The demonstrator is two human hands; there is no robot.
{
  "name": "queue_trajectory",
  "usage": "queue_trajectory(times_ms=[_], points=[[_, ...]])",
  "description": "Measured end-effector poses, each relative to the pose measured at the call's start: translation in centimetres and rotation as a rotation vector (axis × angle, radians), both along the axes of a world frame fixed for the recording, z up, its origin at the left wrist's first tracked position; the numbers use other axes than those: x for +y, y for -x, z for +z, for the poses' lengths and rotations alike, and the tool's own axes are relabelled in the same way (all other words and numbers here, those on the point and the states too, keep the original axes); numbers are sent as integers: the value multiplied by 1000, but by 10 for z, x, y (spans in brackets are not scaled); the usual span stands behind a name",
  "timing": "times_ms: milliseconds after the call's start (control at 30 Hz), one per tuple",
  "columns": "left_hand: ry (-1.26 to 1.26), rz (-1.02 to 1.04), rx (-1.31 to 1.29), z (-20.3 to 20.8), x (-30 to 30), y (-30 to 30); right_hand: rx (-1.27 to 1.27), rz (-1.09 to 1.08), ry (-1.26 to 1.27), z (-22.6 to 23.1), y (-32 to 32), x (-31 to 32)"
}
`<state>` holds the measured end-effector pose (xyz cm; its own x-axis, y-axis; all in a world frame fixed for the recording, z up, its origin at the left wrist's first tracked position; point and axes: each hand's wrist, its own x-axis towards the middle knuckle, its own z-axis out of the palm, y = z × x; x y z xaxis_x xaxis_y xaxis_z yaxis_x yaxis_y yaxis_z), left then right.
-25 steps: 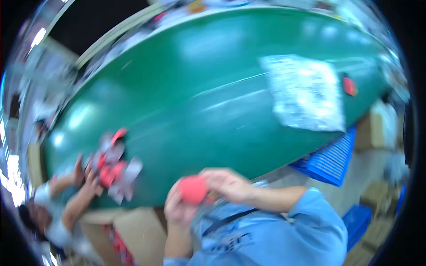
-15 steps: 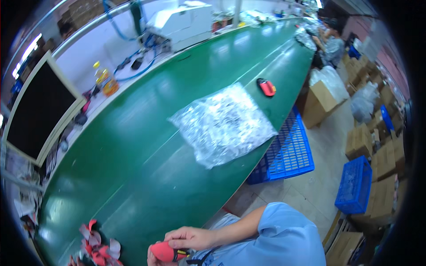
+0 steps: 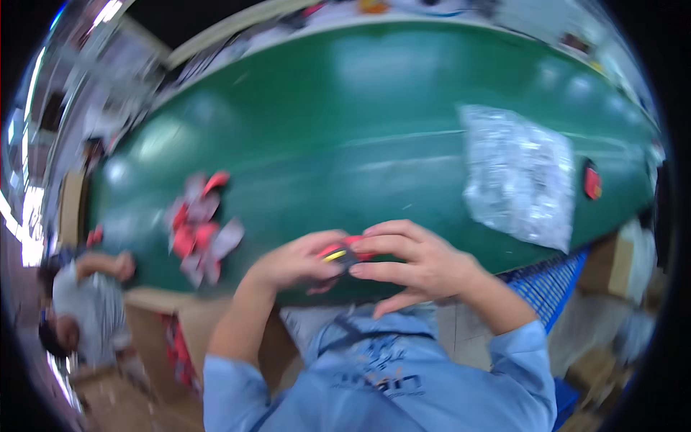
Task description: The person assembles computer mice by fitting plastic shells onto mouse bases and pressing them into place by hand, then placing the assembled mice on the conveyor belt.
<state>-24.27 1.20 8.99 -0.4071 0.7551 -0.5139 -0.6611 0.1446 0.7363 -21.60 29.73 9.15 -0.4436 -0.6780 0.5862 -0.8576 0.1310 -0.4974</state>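
Close in front of my body, my left hand (image 3: pixel 296 265) is closed around a small red-and-black thing with a yellow stripe (image 3: pixel 335 255); its exact kind I cannot make out. My right hand (image 3: pixel 421 265) comes over from the other side, fingers stretched and apart, fingertips touching the thing's red end, thumb standing free. To the left on the green table (image 3: pixel 345 173) lies a loose heap of red and pale pinkish curved pieces (image 3: pixel 194 234). A similar red-and-black thing (image 3: pixel 592 180) rests at the far right.
A clear plastic bag (image 3: pixel 518 173) lies flat on the table's right side. Below the edge there stands a blue crate (image 3: pixel 551 284). At lower left, an open carton (image 3: pixel 147 317) holds red pieces, and another person (image 3: pixel 90 309) sits beyond it.
My view has swung left, so the bag now appears farther right and the heap nearer the middle. Both hands now show clearly, with the right one's fingers spread at the red-and-black thing.
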Motion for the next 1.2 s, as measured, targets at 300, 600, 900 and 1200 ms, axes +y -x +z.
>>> queue_trajectory(times_ms=[300, 600, 900, 1200], points=[[-112, -326, -201, -49, -17, -128, -506, 602, 177, -45, -68, -66], [-258, -108, -505, -103, -23, -190, -574, 478, 115, -54, -100, -77], [-445, -120, -293, -96, -36, -179, -793, 378, 301, -77, -125, -69], [839, 315, 1501, -31, -59, -76, -111, -76, -3, -15, 33, -48]])
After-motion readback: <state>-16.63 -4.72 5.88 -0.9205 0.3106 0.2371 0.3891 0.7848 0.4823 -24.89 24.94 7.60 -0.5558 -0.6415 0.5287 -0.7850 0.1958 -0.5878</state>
